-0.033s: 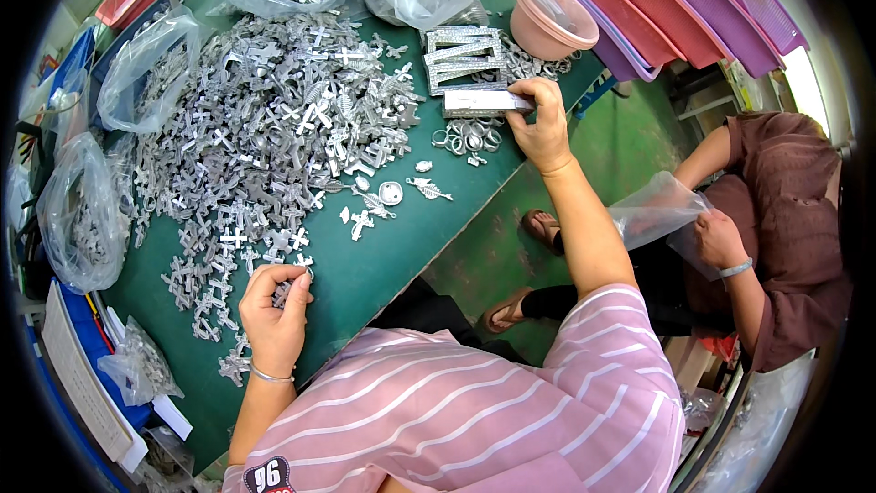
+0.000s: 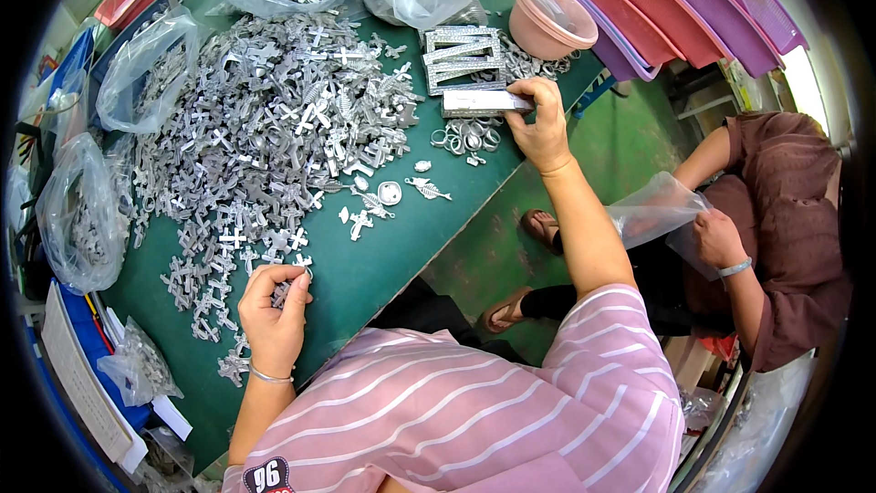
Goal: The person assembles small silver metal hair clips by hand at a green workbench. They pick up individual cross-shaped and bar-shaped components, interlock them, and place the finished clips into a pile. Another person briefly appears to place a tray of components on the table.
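left hand (image 2: 272, 315) pinching small silver crosses (image 2: 294, 285), right hand (image 2: 540, 126) gripping one metal bar (image 2: 484, 102), four stacked behind

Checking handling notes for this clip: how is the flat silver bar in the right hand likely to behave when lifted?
The silver bar looks like rigid metal, so it probably stays straight when the right hand lifts one end. Its flat shape suggests it will not roll. Its shiny surface could be somewhat slippery between fingertips.
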The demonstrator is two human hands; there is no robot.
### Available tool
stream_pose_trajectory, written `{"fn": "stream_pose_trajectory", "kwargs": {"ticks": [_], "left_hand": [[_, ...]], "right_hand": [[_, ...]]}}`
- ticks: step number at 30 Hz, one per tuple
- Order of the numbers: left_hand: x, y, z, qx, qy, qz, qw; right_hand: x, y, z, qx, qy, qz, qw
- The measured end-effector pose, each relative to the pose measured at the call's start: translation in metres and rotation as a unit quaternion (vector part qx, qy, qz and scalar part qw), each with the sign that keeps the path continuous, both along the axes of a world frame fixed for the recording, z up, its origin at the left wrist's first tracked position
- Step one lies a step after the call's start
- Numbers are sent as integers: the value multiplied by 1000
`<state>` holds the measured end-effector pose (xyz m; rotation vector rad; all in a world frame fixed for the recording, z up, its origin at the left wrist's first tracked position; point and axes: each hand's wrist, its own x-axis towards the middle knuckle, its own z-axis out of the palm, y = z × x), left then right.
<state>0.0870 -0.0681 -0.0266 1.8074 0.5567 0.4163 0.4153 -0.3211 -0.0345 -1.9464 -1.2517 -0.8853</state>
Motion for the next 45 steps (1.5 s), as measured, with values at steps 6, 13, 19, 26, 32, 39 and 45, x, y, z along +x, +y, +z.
{"fn": "stream_pose_trajectory", "kwargs": {"ticks": [6, 13, 19, 26, 32, 39, 45], "left_hand": [[0, 1, 1, 1, 1, -4, 1000], [0, 0, 2, 1, 5, -1, 1000], [-1, 1, 1, -3, 6, -3, 1000], [-1, 1, 0, -5, 3, -2, 1000], [-1, 1, -2, -6, 4, -1, 1000], [0, 0, 0, -15, 8, 12, 1000], [1, 0, 1, -15, 8, 16, 1000]], "right_hand": [[-6, -2, -3, 6, -3, -8, 1000], [-9, -3, 4, -17, 0, -13, 1000], [-15, -1, -1, 12, 16, -9, 1000], [-17, 0, -4, 12, 77, -24, 997], [-13, -4, 14, -116, 132, -16, 984], [1, 16, 49, -323, 152, -47, 933], [23, 31, 42, -298, 80, -39, 950]]}}
